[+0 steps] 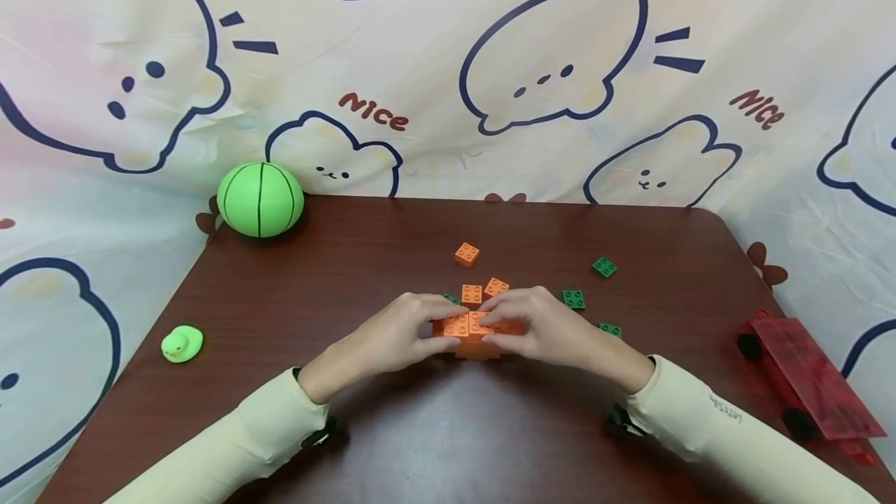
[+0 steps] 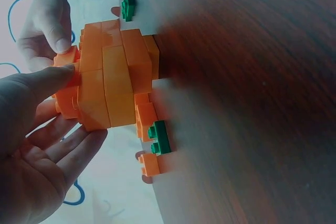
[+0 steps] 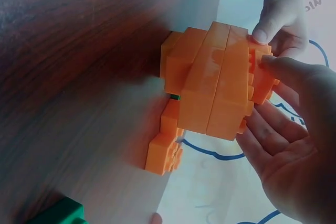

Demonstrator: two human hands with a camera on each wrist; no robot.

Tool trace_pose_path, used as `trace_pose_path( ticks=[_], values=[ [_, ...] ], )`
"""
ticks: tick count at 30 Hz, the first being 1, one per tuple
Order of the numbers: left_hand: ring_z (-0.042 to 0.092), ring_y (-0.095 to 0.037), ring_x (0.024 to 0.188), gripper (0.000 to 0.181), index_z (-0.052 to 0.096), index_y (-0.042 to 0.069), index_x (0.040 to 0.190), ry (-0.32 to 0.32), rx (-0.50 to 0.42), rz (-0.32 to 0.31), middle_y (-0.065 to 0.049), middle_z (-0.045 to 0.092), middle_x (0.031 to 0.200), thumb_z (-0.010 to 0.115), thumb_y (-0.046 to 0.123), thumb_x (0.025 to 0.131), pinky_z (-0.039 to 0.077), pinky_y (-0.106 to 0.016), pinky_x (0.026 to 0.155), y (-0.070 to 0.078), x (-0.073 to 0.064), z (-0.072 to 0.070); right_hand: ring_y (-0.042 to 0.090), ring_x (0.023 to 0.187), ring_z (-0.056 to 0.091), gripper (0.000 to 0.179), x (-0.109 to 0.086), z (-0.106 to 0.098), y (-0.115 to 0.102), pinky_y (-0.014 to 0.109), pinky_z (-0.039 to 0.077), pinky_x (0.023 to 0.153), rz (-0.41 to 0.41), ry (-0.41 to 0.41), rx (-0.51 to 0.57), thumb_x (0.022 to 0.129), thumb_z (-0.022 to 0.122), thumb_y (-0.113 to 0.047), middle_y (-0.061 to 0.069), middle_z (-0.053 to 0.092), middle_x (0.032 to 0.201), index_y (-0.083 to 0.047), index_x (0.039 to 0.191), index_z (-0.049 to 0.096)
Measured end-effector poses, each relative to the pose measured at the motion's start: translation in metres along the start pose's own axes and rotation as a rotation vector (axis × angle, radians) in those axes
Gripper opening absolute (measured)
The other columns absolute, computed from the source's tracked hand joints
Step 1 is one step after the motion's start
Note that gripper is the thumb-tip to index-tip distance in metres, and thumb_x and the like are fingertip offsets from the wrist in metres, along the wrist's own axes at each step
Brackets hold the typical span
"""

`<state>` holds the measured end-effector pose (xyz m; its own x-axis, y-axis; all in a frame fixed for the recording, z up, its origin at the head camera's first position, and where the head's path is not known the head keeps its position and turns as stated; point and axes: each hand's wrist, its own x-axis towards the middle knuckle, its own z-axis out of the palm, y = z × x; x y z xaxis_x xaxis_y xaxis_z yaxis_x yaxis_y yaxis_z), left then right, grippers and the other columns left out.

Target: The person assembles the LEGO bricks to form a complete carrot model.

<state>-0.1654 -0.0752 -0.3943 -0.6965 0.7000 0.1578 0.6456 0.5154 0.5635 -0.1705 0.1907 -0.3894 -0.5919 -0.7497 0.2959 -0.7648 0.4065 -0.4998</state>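
Note:
A stepped block of stacked orange building bricks stands on the table between the two hands, narrower at its foot than higher up. On its top layer, the left hand pinches an orange brick, thumb in front and fingers behind. From the other side the right hand grips a neighbouring orange brick in the same way. Both wrist views show the smooth sides of the stack and thumbs on the small top bricks. The fingers partly hide the top layer.
Behind the stack lie loose orange bricks and a partly hidden green brick. More green bricks lie to the right. A green ball and green toy duck sit left; a red toy vehicle stands at the right edge.

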Motion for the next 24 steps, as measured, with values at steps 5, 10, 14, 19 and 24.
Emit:
trace_pose_path(
  ticks=[5,10,14,19,24],
  values=[
    [0.065,-0.011,0.089,0.049,0.065,0.011,0.139,0.004,-0.04,0.005,-0.003,0.073,0.125,0.077,0.022,0.094,0.06,-0.036,0.078,-0.0001,0.0,0.0004,0.009,0.093,0.07,0.021,0.0019,0.0038,0.0028,0.026,0.06,0.083,0.036,-0.064,0.018,0.088,0.084,-0.021,-0.002,0.077,0.108,-0.016,0.106,0.074],
    [0.061,-0.01,0.087,0.049,0.065,0.014,0.14,0.0,-0.062,0.015,0.001,0.073,0.122,0.077,0.021,0.094,0.059,-0.036,0.074,-0.0016,0.0007,0.0014,0.006,0.087,0.067,0.024,0.0016,0.0076,0.0037,0.024,0.057,0.077,0.082,-0.088,0.032,0.086,0.085,-0.019,-0.005,0.077,0.104,-0.017,0.105,0.071],
    [0.062,-0.009,0.091,0.046,0.066,0.015,0.139,-0.004,-0.046,0.023,0.002,0.073,0.121,0.076,0.023,0.095,0.06,-0.037,0.078,-0.0033,0.0014,0.0016,0.005,0.086,0.066,0.023,0.0022,0.0072,0.0022,0.023,0.056,0.076,0.109,-0.079,0.048,0.085,0.086,-0.018,-0.006,0.077,0.103,-0.017,0.103,0.072],
    [0.061,-0.008,0.089,0.044,0.066,0.016,0.139,-0.005,-0.035,0.024,0.003,0.073,0.121,0.075,0.023,0.096,0.06,-0.037,0.079,-0.0041,0.0016,0.0012,0.005,0.082,0.063,0.021,0.0038,0.0066,0.0041,0.022,0.054,0.072,0.12,-0.08,0.069,0.085,0.086,-0.017,-0.006,0.076,0.1,-0.017,0.1,0.073],
    [0.06,-0.009,0.087,0.044,0.066,0.016,0.138,-0.021,-0.048,0.016,0.003,0.072,0.122,0.075,0.022,0.096,0.059,-0.036,0.077,-0.0029,0.0018,0.0012,0.005,0.08,0.061,0.021,0.0021,0.0084,0.0038,0.022,0.052,0.07,0.111,-0.085,-0.021,0.085,0.086,-0.02,-0.008,0.075,0.1,-0.019,0.101,0.071]
  ],
)
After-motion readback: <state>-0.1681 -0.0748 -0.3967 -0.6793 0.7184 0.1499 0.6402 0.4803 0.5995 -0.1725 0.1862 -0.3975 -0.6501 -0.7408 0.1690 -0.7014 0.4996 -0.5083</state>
